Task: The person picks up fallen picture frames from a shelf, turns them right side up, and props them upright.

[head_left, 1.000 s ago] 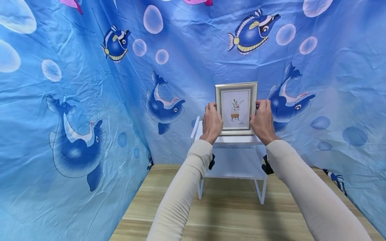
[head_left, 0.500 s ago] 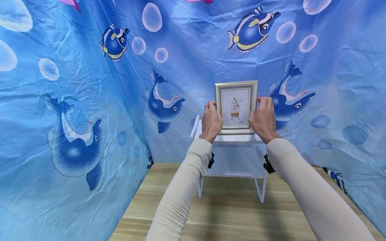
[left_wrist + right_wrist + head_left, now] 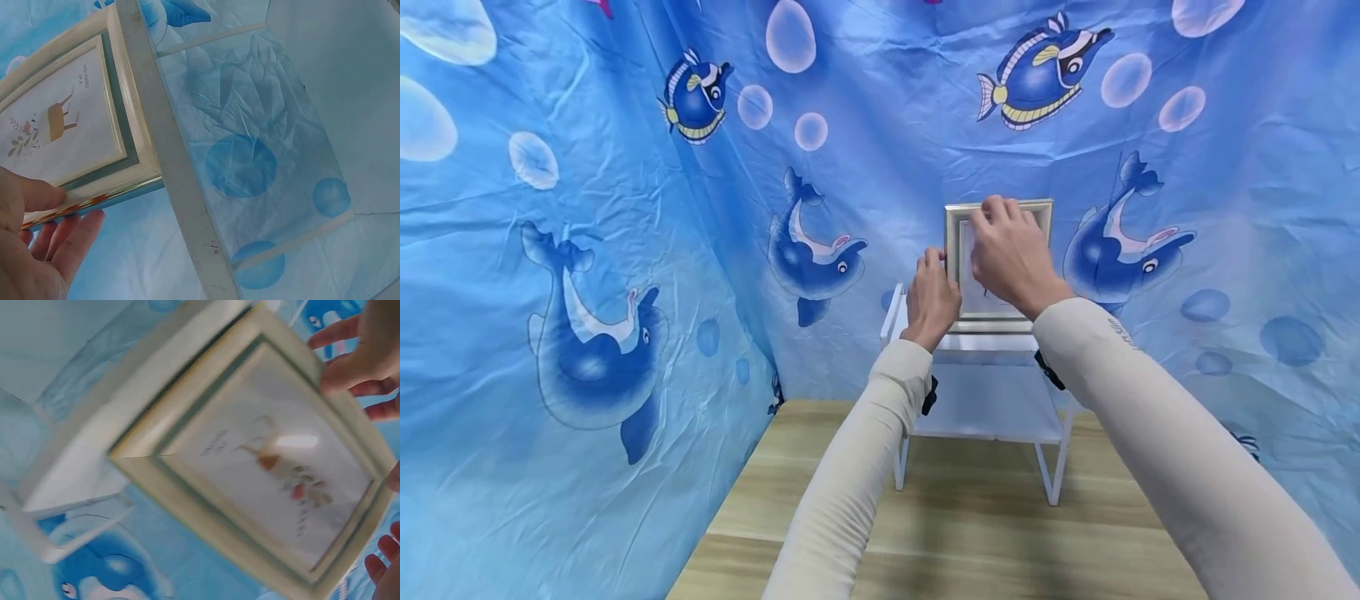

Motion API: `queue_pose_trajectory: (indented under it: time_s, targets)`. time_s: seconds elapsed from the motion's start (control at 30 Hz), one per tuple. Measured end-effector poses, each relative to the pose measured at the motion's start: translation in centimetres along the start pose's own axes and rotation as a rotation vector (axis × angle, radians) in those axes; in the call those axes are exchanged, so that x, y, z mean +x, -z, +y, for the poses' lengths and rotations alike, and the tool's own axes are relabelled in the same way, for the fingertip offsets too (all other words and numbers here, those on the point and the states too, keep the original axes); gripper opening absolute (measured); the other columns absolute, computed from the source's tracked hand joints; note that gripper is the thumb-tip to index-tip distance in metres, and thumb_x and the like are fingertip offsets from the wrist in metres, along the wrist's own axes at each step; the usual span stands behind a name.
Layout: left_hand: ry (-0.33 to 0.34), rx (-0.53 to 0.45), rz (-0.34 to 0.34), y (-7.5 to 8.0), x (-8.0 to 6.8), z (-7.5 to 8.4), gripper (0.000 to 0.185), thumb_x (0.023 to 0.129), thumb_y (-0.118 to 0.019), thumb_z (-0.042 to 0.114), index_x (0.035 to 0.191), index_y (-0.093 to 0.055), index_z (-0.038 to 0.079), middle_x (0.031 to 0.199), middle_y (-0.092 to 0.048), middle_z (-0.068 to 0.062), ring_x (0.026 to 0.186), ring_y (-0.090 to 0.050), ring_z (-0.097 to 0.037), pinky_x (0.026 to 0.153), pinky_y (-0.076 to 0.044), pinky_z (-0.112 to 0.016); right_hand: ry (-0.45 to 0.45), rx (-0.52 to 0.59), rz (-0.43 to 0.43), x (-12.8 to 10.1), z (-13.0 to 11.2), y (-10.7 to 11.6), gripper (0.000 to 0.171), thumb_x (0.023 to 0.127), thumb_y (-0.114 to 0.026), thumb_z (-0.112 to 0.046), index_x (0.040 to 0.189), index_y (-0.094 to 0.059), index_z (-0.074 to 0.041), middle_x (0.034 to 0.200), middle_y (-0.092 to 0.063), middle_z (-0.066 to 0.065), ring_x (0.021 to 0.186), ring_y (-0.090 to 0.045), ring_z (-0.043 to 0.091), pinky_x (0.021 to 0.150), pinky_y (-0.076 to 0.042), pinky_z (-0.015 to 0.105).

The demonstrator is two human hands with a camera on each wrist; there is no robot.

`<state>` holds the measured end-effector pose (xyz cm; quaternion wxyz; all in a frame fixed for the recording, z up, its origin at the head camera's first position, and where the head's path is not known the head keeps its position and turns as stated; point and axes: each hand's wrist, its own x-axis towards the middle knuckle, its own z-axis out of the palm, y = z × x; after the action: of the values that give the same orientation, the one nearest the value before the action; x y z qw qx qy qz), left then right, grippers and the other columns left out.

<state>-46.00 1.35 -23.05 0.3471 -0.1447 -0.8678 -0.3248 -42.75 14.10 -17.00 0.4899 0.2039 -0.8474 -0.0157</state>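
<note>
A cream picture frame [image 3: 955,292] with a potted-plant print stands upright on a small white table [image 3: 985,342]. My left hand [image 3: 933,300] holds its left side. In the left wrist view, the thumb [image 3: 44,194] lies on the front edge of the frame [image 3: 128,94], with the fingers along its side. In front of the upper part of the frame is my right hand [image 3: 1011,250], covering much of the print in the head view. In the right wrist view, the right hand [image 3: 384,565] has its fingers spread beside the top edge of the frame [image 3: 206,519].
A blue curtain [image 3: 880,108] printed with fish, dolphins and bubbles hangs behind and at both sides. Below the tabletop, the white table has a lower shelf [image 3: 992,408]. The floor [image 3: 820,467] has a wood-grain look.
My right hand has left the right side of the frame and moved up and left to its top. The left hand stays on the left side. The view has shifted slightly.
</note>
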Motion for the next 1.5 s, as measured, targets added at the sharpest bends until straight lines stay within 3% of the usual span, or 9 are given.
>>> queue_pose_trajectory:
  time_s: [0.4,0.53,0.8,1.1,1.5]
  targets:
    - [-0.008,-0.037,-0.017,-0.1,-0.4,-0.8,0.029,0.1,-0.057,0.011,0.128,-0.05,0.009,0.112,-0.06,-0.011,0.081,-0.064,-0.024,0.068,-0.054,-0.035,0.043,-0.017,-0.097,2.7,-2.2,-0.8,0.036,0.098,-0.05,-0.011,0.13,-0.058,0.002,0.137,-0.05,0.027,0.128,-0.046,0.043,0.105,-0.042,0.054]
    - [-0.021,-0.038,-0.015,-0.1,-0.5,-1.1,0.031,0.098,-0.059,0.009,0.128,-0.049,0.009,0.112,-0.06,-0.012,0.084,-0.065,-0.024,0.071,-0.055,-0.036,0.005,-0.016,-0.159,3.4,-2.5,-1.0,0.04,0.1,-0.048,-0.013,0.138,-0.052,0.0,0.142,-0.046,0.028,0.132,-0.043,0.044,0.109,-0.038,0.055]
    - [-0.068,-0.068,-0.026,-0.2,-0.7,-1.1,0.035,0.097,-0.061,0.01,0.129,-0.048,0.009,0.109,-0.059,-0.011,0.085,-0.063,-0.023,0.07,-0.053,-0.034,-0.127,-0.059,-0.274,4.2,-3.1,-1.2,0.043,0.102,-0.051,-0.023,0.134,-0.051,0.005,0.135,-0.048,0.029,0.122,-0.047,0.046,0.107,-0.039,0.055]
    - [-0.077,-0.067,-0.02,-0.2,-0.5,-1.2,0.036,0.098,-0.06,0.01,0.131,-0.048,0.01,0.106,-0.058,-0.009,0.086,-0.062,-0.02,0.069,-0.051,-0.032,-0.133,-0.123,-0.245,4.7,-3.4,-1.5,0.045,0.098,-0.061,-0.029,0.128,-0.051,0.003,0.13,-0.048,0.029,0.119,-0.048,0.045,0.101,-0.043,0.055]
    - [-0.091,-0.074,-0.014,-0.1,0.1,-1.5,0.03,0.1,-0.057,0.016,0.129,-0.05,0.01,0.106,-0.06,-0.008,0.084,-0.061,-0.018,0.067,-0.049,-0.03,-0.159,-0.105,-0.205,5.0,-3.2,-1.9,0.028,0.1,-0.05,-0.017,0.12,-0.052,0.003,0.124,-0.049,0.027,0.114,-0.048,0.045,0.098,-0.043,0.055]
